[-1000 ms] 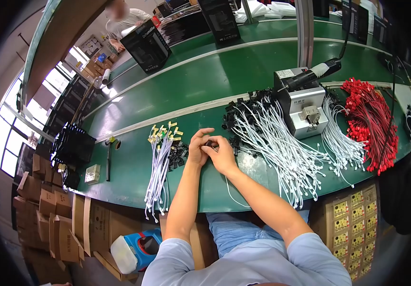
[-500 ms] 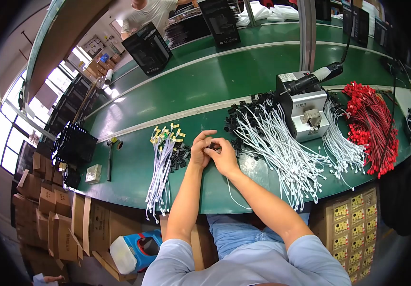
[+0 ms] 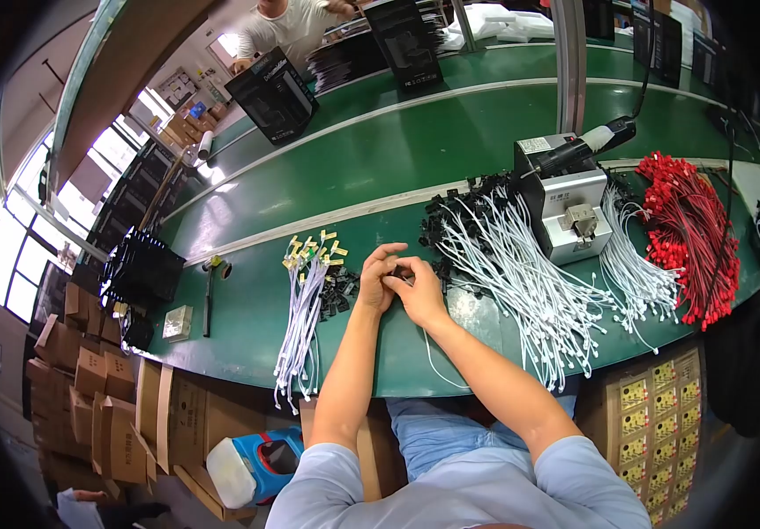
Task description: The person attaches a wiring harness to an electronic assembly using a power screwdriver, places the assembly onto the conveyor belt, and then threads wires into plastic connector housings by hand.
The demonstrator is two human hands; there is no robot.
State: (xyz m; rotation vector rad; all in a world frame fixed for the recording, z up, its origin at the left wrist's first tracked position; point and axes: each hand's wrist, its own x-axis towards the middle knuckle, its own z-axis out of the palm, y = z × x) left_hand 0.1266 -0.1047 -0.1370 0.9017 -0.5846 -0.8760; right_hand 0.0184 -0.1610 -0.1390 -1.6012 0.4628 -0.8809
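Green covers one long desk [image 3: 380,379], with the two bare hands as the clock's centre. At nine o'clock stands one stack of black parts [image 3: 143,263], then one small clear plastic box [image 3: 177,324] and one slim dark tool [image 3: 209,300]. At eleven stands one black printed carton [image 3: 272,97], its white lettering apparently "Dehumidifier". Near eight lies one bundle of white cables with yellow tags [image 3: 299,304], about a dozen tags showing; beside it, one heap of small black connectors [image 3: 338,291], too jumbled to count.

The left hand [image 3: 378,280] curls its fingers inward; whether its grip presses on anything is hidden. One small dark piece [image 3: 402,274] sits between the hands, pinched in the grip of the right hand [image 3: 419,289]. One loose white cable [image 3: 431,353] hangs below. At twelve, a second black carton [image 3: 404,44] bears small unreadable print.

Toward three spreads one large bundle of white cables with black connectors [image 3: 521,286], beyond counting, then one silver metal machine [image 3: 565,207] with one white label, illegible here, and one black-and-white handheld tool [image 3: 587,148] across its top. Farther at three: one smaller white cable bundle [image 3: 636,260] and one red cable bundle [image 3: 693,242].
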